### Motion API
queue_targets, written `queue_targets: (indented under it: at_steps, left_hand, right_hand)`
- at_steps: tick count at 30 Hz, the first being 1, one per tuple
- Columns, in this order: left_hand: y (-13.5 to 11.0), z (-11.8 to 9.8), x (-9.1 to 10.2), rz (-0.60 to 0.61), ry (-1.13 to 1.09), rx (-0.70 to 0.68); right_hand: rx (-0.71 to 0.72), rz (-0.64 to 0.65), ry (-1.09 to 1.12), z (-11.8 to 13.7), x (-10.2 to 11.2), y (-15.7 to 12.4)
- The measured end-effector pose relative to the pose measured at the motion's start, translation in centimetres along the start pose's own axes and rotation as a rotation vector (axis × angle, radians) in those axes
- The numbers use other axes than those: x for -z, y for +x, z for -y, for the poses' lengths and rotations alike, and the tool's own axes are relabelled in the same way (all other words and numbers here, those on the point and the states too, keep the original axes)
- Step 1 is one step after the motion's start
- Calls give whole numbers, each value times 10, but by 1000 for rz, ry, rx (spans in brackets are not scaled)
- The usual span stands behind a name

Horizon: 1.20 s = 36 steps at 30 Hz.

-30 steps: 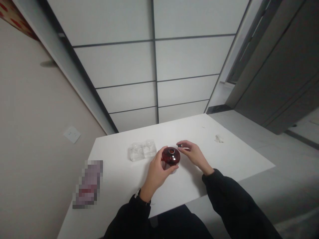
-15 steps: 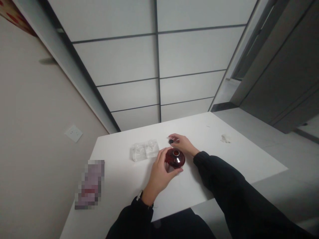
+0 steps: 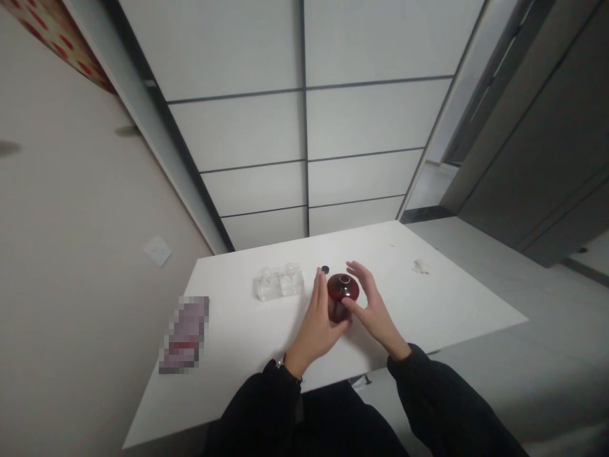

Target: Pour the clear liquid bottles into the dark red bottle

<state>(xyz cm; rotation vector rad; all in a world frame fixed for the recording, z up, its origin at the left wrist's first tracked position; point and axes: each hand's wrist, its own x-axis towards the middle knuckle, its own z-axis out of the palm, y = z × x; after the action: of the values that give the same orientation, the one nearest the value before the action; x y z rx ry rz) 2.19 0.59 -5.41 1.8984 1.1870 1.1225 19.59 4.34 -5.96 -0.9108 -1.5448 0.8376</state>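
A round dark-red glass bottle [image 3: 342,287] with a small open neck stands on the white table [image 3: 266,330]. My left hand [image 3: 318,324] is curled round its left side and base. My right hand [image 3: 371,304] is at its right side, fingers spread, with the thumb touching the bottle. A small black cap [image 3: 325,269] lies on the table just behind the bottle, with neither hand on it.
A clear plastic tray with two domed hollows [image 3: 280,282] lies left of the bottle. A crumpled clear scrap [image 3: 419,266] sits far right. A blurred flat pack [image 3: 185,333] rests near the left edge. The wall with a socket [image 3: 157,251] runs alongside on the left.
My right hand has set the black cap down on the table behind the bottle and come back to the bottle's right side. The left hand has kept its hold.
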Motion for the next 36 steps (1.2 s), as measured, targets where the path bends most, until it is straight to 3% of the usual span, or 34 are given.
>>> queue_targets:
  at_steps: [2, 4, 6, 8, 11, 14, 17, 20, 25, 30, 33, 36]
  left_hand:
    - [-9, -2, 7, -65, 97, -117]
    - [-16, 1, 28, -193, 188, -161]
    - [-17, 12, 59, -376, 215, -68]
    - [-13, 29, 92, -468, 202, 72]
    - [-4, 56, 129, -440, 175, 188]
    - [4, 75, 144, -353, 134, 272]
    - [6, 81, 146, -298, 111, 321]
    - [1, 77, 146, -275, 105, 361]
    - [-26, 55, 140, -223, 93, 378]
    - [-61, 27, 115, -175, 58, 351]
    - [-75, 15, 96, -169, 47, 324]
    - [-82, 10, 79, -179, 42, 297]
  right_hand:
    - [-3, -20, -37, -5, -7, -5]
    - [-40, -43, -81, -14, -11, -3]
    - [-69, -90, -122, -24, -12, 2]
    - [-67, -152, -137, -31, -10, 6]
    - [-29, -229, -113, -35, -6, 7]
    - [6, -350, -100, -25, -1, -5]
    - [77, -473, -129, -4, 0, -23]
    - [171, -484, -201, 16, -6, -37]
    - [149, -182, -209, 29, -33, -48]
    - [92, 109, -132, 34, -69, -49]
    - [81, 195, -95, 38, -86, -46]
    - [48, 200, -105, 38, -96, -42]
